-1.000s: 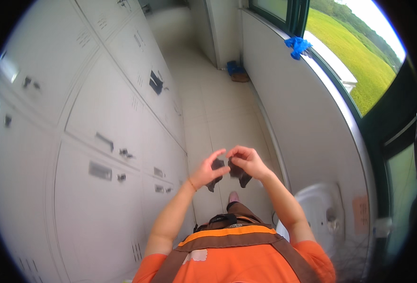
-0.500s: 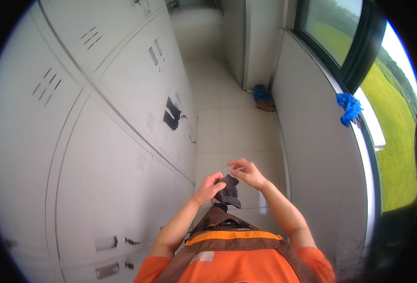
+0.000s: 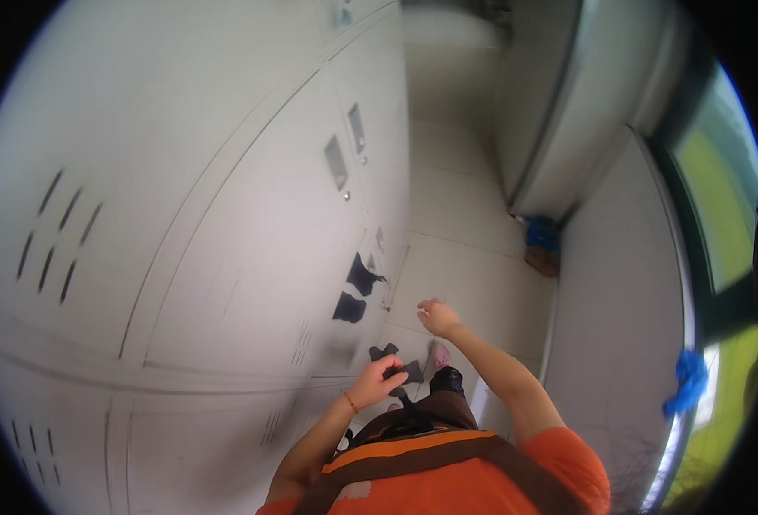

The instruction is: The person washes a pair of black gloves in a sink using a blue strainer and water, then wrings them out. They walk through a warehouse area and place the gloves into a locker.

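Note:
My left hand is closed around a dark grey piece of cloth, with folds sticking out on both sides of the fingers. Its exact kind is not clear. Farther forward and to the right, my right hand reaches over the floor, fingers partly bent and slightly apart, with nothing visible in them. Two dark cloth pieces hang on the locker front ahead of it, an upper dark piece and a lower dark piece. They are near the right hand but not touching it.
Pale grey lockers line my left side. On the right runs a low wall below a window, with a blue crumpled item on the sill. Blue and brown items lie on the tiled floor ahead. My pink shoe steps forward.
My view has turned left and closer to the lockers. My right hand has moved away from the cloth, which stays in my left hand. One foot now shows forward.

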### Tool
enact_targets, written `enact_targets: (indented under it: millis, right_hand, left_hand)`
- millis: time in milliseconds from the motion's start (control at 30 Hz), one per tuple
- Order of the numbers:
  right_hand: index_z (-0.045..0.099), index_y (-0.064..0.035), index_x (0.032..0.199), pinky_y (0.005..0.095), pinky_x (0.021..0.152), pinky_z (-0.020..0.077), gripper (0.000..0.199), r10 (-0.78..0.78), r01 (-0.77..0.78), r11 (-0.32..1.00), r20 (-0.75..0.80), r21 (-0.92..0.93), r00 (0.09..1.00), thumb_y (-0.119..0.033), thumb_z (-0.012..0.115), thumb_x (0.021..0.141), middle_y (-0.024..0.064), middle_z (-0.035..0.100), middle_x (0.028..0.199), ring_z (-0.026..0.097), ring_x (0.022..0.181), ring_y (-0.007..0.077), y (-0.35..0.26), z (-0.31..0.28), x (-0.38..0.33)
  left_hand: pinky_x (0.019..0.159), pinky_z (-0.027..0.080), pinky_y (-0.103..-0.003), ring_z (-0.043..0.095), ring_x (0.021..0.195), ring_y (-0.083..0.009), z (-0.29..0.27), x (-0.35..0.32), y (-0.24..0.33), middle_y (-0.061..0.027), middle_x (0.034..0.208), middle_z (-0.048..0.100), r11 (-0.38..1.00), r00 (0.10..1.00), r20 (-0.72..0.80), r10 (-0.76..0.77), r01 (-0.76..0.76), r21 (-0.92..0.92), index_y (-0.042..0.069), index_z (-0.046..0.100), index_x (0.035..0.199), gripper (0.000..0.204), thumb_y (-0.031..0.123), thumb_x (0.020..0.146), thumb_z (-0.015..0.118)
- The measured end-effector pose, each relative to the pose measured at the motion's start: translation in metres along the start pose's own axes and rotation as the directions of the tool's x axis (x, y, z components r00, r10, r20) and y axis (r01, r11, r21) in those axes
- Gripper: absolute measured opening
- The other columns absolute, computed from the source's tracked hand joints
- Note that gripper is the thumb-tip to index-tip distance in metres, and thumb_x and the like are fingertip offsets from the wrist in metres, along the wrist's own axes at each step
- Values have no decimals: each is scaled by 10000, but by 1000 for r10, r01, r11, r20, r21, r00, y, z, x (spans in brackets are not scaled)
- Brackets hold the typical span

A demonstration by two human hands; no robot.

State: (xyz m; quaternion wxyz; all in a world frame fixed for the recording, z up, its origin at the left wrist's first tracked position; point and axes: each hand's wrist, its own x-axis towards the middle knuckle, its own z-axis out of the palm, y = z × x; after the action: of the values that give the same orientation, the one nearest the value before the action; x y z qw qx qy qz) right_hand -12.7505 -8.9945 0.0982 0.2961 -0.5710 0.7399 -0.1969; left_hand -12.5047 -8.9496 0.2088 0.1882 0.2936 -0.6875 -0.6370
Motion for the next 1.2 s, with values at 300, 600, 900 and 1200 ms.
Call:
enact_targets:
  millis: [300, 600, 900, 1200]
  right_hand:
    - [639, -56, 1002, 447, 871, 455, 276, -84, 118, 969, 163, -216, 983, -245, 511, 849, 174, 584, 1043, 556, 1039, 338, 89, 150, 278]
    - [633, -60, 844, 319, 390, 379, 208, 223, -471, 757, 498, 453, 838, -198, 478, 858, 60, 542, 604, 497, 462, 177, 55, 183, 251]
    - [584, -70, 930, 293, 435, 403, 168, 277, -558, 738, 585, 379, 762, -209, 541, 847, 51, 592, 727, 513, 502, 146, 111, 121, 214]
    - [640, -13, 811, 408, 591, 490, 170, -177, 171, 984, 253, 45, 951, -172, 595, 771, 166, 618, 700, 602, 607, 326, 136, 32, 213]
  left_hand:
    - [594, 444, -224, 518, 672, -57, -18, 42, -4, 18, 743, 566, 850, 786, -339, -517, 426, -309, 47, 581, 899, 162, 186, 843, 643]
    - [638, 542, -257, 624, 721, -125, 25, 29, -3, -66, 828, 621, 651, 517, -419, -747, 438, -620, 16, 562, 931, 113, 88, 860, 612]
    - [610, 503, -223, 587, 682, -75, 16, 36, -5, -22, 768, 621, 698, 527, -476, -704, 386, -604, 31, 591, 900, 111, 119, 844, 626]
    - [569, 473, -221, 555, 633, -66, 57, 6, -10, -9, 722, 604, 770, 477, -615, -627, 261, -582, 32, 587, 880, 129, 139, 823, 629]
